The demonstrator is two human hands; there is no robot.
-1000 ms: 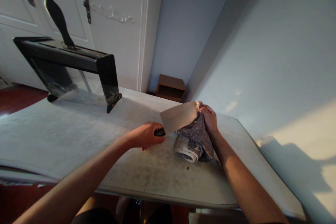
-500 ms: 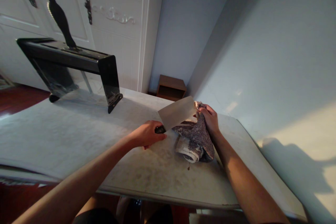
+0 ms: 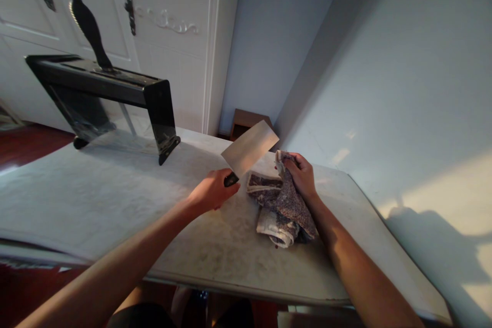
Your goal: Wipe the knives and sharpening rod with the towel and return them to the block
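Note:
My left hand (image 3: 213, 189) is closed round the black handle of a cleaver (image 3: 250, 147), whose broad metal blade points up and to the right above the table. In my right hand (image 3: 302, 173) is a bunched-up part of a speckled grey-purple cloth (image 3: 290, 200), pinched near its upper end. The rest of the cloth hangs down and lies crumpled on the table, with a pale, rolled part at the front. A small gap separates the blade's tip from the cloth.
The pale table (image 3: 115, 195) has a stained top. At its far left stands a black knife block (image 3: 100, 82) with clear sides and a black-handled knife in it. Behind are a white cabinet (image 3: 172, 61) and a small brown box-shaped stand (image 3: 246, 118). A wall (image 3: 403, 87) rises on the right.
The cleaver has moved up and left, away from the cloth, and its blade has turned. My right hand has shifted slightly left and down with the cloth, which now shows more of its folds.

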